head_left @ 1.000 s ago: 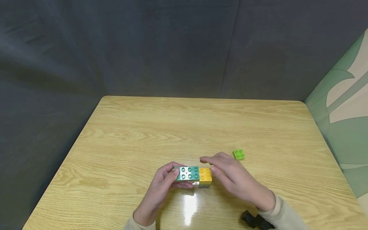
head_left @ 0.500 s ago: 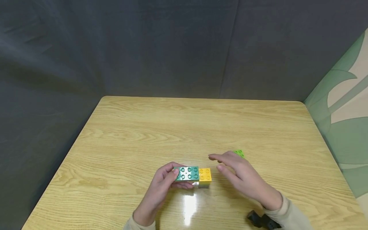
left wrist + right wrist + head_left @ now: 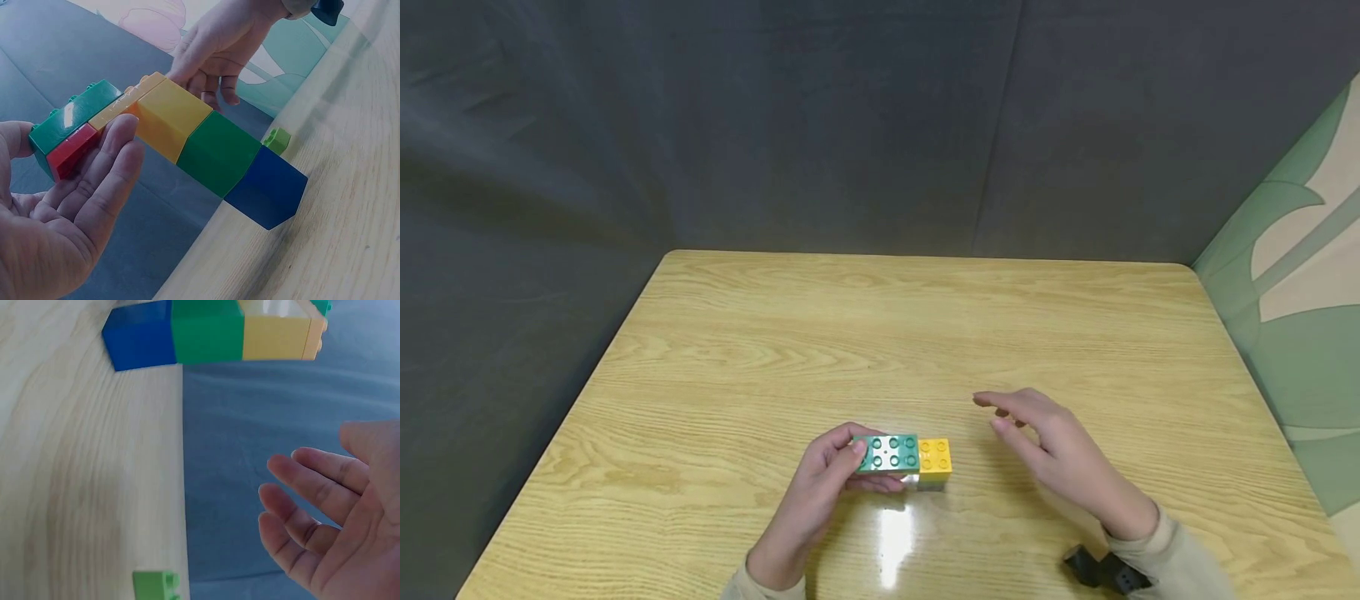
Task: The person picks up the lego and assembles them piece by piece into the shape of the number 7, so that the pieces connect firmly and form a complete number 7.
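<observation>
My left hand [image 3: 817,483] grips a built stack of toy building bricks, its thumb on the studs of a teal brick [image 3: 891,454]. In the left wrist view a red brick [image 3: 72,151] sits under the teal one. Beside them a yellow brick [image 3: 174,119] tops a column of a green brick [image 3: 219,155] and a blue brick [image 3: 269,187]. The column's lower end is near or on the table; I cannot tell if it touches. My right hand [image 3: 1063,454], empty with loosely bent fingers, hovers to the stack's right. A lime-green brick [image 3: 153,585] lies near it, hidden in the head view.
The wooden table [image 3: 737,358] spreads all around the hands. A dark cloth [image 3: 850,125] hangs behind it, and a leaf-patterned surface [image 3: 1307,367] borders the right side. A black device [image 3: 1105,571] is on the right wrist.
My right hand has drawn away from the yellow brick to the right, and it now covers the lime-green brick in the head view. The left hand and the stack have stayed nearly still.
</observation>
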`<action>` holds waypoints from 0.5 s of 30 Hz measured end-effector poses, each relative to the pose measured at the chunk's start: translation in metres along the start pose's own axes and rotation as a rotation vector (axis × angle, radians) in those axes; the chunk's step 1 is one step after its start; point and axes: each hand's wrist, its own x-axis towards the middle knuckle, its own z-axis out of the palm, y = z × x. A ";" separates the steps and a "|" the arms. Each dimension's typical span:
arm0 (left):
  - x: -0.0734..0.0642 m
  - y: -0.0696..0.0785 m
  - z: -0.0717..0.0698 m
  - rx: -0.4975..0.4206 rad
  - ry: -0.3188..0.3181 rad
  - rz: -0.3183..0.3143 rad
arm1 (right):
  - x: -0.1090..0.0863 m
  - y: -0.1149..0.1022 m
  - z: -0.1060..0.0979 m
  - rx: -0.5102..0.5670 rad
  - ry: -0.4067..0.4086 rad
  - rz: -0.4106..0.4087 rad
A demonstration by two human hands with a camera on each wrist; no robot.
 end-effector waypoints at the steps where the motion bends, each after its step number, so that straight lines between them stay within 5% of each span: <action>1: 0.000 0.000 0.000 -0.001 -0.002 0.002 | 0.000 0.001 -0.001 -0.005 0.004 0.007; 15: 0.000 0.000 0.000 0.009 0.005 -0.009 | -0.006 0.027 -0.007 -0.090 0.008 0.105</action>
